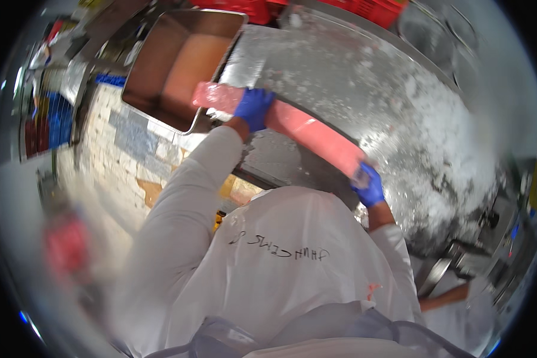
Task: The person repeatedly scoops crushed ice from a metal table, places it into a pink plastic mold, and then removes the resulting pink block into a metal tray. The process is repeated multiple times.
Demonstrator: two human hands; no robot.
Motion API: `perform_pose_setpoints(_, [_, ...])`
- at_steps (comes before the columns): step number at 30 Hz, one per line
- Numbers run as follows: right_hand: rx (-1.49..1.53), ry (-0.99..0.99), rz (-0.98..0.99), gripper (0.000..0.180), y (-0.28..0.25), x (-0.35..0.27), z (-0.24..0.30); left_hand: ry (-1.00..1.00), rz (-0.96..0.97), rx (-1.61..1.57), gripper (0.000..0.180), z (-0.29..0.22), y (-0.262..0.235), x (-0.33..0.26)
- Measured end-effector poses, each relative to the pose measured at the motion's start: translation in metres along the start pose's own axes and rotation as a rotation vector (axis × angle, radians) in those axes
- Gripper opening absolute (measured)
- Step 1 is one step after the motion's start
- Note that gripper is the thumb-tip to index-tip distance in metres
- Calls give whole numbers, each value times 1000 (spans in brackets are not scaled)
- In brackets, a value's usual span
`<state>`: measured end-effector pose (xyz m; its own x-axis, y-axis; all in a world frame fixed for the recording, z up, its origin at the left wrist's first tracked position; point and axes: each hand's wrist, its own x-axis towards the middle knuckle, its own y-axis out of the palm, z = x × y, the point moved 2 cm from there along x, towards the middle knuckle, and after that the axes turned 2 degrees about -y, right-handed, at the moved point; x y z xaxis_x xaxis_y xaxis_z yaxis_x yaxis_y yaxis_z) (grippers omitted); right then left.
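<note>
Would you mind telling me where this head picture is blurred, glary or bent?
Head view: the pink log and both gloved hands, left and right, are soft with motion blur; the steel table glares white; the red shape at lower left is fully out of focus; straight edges bow toward the dark rim.

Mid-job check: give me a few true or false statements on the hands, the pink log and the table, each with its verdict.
1. Both hands wear blue gloves. True.
2. The left hand and right hand grip one long pink log. True.
3. The log lies inside the metal tub. False: it is held over the steel table, one end near the tub.
4. The table is dry and bare. False: white icy bits cover part of it.
</note>
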<state>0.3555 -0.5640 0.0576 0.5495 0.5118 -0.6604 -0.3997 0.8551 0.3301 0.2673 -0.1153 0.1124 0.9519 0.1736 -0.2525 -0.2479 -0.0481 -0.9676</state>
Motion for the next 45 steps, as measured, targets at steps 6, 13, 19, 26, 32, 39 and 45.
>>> perform_pose_setpoints(6, [7,231,-101,62,-53,-11,-33,70,-96,56,64,-22,14,-9])
perform_pose_setpoints(13, [-58,317,-35,25,94,74,-6,-82,67,14,106,45,-16,-60])
perform_pose_setpoints(19, [-377,165,622,45,372,92,37,-6,-210,-178,90,59,-47,-88])
perform_pose_setpoints(26, [-584,-72,545,56,345,56,46,-166,-190,-308,35,56,-16,-104])
perform_pose_setpoints(32, [-534,-254,314,67,231,-29,127,-181,-317,-321,27,36,7,-83])
perform_pose_setpoints(39, [-604,-1011,-211,67,132,-177,287,-43,-649,-499,34,23,-72,-92])
perform_pose_setpoints(45, [-947,-1318,-523,67,110,-249,388,326,-948,-793,45,-72,-225,-73])
